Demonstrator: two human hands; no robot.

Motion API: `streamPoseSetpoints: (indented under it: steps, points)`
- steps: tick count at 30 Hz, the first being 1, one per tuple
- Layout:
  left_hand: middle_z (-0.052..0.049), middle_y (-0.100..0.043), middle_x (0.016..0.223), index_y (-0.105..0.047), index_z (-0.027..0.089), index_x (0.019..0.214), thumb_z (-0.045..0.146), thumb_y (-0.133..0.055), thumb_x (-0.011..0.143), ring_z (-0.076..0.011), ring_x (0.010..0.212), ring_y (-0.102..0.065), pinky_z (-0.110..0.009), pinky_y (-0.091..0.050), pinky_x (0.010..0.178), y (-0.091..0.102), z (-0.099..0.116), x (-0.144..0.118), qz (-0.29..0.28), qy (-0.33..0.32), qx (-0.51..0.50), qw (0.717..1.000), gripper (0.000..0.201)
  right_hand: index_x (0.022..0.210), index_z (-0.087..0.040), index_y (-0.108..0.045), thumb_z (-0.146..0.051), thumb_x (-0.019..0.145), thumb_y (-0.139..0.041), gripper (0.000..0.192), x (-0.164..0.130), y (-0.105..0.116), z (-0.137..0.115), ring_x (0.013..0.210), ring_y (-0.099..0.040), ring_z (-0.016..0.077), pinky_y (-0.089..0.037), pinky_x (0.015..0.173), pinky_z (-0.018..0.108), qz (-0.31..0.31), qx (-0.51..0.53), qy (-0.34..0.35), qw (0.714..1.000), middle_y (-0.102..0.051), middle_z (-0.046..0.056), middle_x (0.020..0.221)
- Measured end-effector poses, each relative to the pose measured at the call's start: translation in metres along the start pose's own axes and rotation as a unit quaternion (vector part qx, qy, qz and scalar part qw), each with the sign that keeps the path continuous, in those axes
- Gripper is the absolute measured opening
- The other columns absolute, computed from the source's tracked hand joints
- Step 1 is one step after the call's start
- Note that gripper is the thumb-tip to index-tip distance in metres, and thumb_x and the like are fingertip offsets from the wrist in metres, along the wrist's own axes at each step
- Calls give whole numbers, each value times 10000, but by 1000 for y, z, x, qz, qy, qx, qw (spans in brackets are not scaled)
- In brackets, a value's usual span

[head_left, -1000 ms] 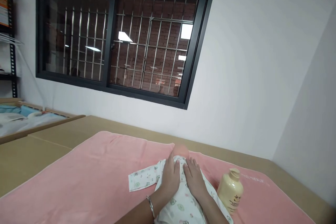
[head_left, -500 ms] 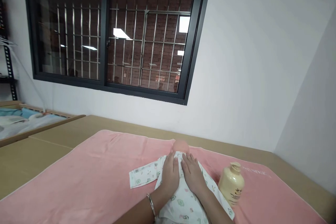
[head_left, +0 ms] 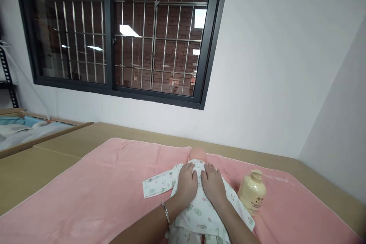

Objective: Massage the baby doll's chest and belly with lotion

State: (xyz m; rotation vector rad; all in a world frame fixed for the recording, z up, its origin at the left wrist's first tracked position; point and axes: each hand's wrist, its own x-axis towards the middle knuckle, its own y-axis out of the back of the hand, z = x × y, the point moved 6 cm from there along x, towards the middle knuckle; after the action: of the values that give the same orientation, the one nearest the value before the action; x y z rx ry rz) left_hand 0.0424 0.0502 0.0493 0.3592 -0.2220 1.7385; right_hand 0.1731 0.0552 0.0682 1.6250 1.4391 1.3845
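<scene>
Head view is showing the left hand and right hand lying flat, palms down and fingers spread, side by side on the chest of a doll in a printed romper; neither is gripping anything. Its long axis is running away from the person, its head pointing toward the wall. Just right of the hands, a cream bottle is standing upright. Pink towel is stretching wide to the left, offering free room.
</scene>
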Motion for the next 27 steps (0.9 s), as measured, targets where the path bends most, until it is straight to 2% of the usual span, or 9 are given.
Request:
streamPoseSetpoints:
  steps: [3,6,9,16,19,22,27]
  points:
    - [-111,-631,1231,-643,190,1130,262,-482,849,-284,1231,-505,-428,-283,1148,-2,-1,3,-34,-35,123,991,332,1316,-110,-565,-333,949,-307,501,3,2,3,1333,-448,292,-166,1168,505,-16,8,11,1000,-564,140,1383]
    - [-123,-603,1293,-609,159,1208,270,-434,873,-287,1261,-486,-453,-296,1138,-4,-4,4,-46,-60,249,966,393,1326,-118,-553,-391,938,-356,514,7,3,8,1294,-482,278,-246,1139,447,-26,28,21,999,-586,128,1356]
    - [-138,-567,1351,-589,143,1244,301,-449,880,-307,1315,-437,-477,-285,1143,-6,-5,5,-39,-83,318,944,420,1327,-100,-549,-390,933,-366,523,10,1,14,1250,-514,275,-320,1087,401,-18,32,28,999,-604,139,1326]
    - [-93,-652,1229,-631,181,1197,244,-416,915,-250,1154,-564,-431,-411,1053,-9,2,3,-40,-164,313,935,361,1336,-137,-549,-305,941,-334,480,8,3,6,1262,-509,246,-344,1059,371,-16,35,87,995,-571,115,1373]
    - [-79,-663,1210,-669,202,1124,206,-389,922,-227,1137,-578,-414,-419,1050,-8,5,-1,-33,-192,294,936,345,1240,-133,-611,-263,946,-301,446,2,8,-4,1142,-580,260,-383,993,375,-16,-4,71,997,-657,136,1220]
    - [-73,-675,1163,-677,213,1079,220,-417,907,-232,1113,-588,-411,-436,1022,-5,3,-2,-18,-168,292,941,312,1140,-112,-650,-260,945,-300,428,-3,10,-8,1079,-601,281,-395,956,379,-11,-40,36,999,-687,161,1114]
    - [-112,-655,1171,-615,166,1179,277,-470,882,-281,1147,-558,-455,-402,1036,-2,-3,3,7,-106,338,935,348,1343,-127,-535,-326,945,-347,483,2,6,2,1246,-514,256,-326,1073,384,-25,11,61,998,-594,121,1342]
